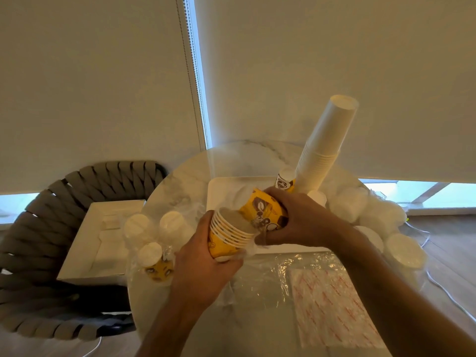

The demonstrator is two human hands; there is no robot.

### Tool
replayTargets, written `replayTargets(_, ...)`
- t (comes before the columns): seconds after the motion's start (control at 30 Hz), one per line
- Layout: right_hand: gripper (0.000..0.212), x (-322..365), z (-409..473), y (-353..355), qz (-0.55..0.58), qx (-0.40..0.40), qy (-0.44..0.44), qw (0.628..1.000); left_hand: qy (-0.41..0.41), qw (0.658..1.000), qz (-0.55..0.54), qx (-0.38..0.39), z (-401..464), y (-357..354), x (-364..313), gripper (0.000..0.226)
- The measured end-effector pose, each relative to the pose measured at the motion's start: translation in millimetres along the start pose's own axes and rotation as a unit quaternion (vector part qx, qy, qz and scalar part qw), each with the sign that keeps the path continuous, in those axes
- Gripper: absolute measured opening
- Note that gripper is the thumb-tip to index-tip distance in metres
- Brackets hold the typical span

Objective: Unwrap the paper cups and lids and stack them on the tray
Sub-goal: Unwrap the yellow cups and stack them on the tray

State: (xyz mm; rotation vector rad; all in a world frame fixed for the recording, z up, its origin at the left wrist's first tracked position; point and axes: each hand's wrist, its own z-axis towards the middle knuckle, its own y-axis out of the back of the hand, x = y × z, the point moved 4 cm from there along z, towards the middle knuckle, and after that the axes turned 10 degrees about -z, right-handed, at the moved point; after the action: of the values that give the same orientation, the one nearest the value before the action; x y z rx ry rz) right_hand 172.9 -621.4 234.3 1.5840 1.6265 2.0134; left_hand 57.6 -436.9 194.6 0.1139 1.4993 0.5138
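Left hand fingers wrapped around a short nest of yellow cups; right hand fingers clasped on a second yellow stack, both just above the tray on the desk. Judgement: align rims squarely, slide one stack into the other without crushing, then stand it beside the white cup tower beyond the right fingers.

Tray at table centre. Tall cup stack tilted on tray's far right corner. Both hands before tray, nested cups between them. Wrapped cups left (on table), lids right. Chair with box far left.
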Motion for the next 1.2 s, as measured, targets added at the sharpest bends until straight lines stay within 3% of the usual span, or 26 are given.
replayTargets(0.1, 0.057, -18, 3, -9, -0.053, 0.005, -0.012, 0.998, 0.000, 1.000, -0.007, -0.007, -1, 2, 3, 0.083)
replayTargets(0.2, 0.063, -44, 6, -14, -0.065, -0.002, -0.039, 0.997, 0.003, 1.000, -0.014, -0.017, 0, 5, 6, 0.083)
replayTargets(0.33, 0.073, -69, 15, 4, -0.055, -0.120, -0.088, 0.987, 0.006, 1.000, -0.012, -0.022, 0, 7, 10, 0.084)
replayTargets(0.47, 0.089, -88, 28, 28, 0.038, -0.235, -0.118, 0.964, 0.009, 1.000, -0.009, -0.020, -2, 7, 14, 0.083)
replayTargets(0.63, 0.070, -114, 54, 40, -0.030, -0.276, -0.149, 0.949, 0.008, 1.000, -0.010, -0.010, -2, 5, 20, 0.083)
replayTargets(1.03, 0.038, -137, 91, 21, -0.162, -0.218, -0.164, 0.948, -0.006, 1.000, -0.009, -0.008, 1, 9, 24, 0.084)
replayTargets(1.1, 0.034, -147, 93, 14, -0.190, -0.179, -0.187, 0.947, -0.009, 1.000, -0.005, -0.007, 1, 9, 24, 0.084)
replayTargets(1.2, 0.045, -157, 92, 5, -0.199, -0.107, -0.216, 0.950, -0.018, 1.000, -0.001, -0.009, 1, 9, 21, 0.085)
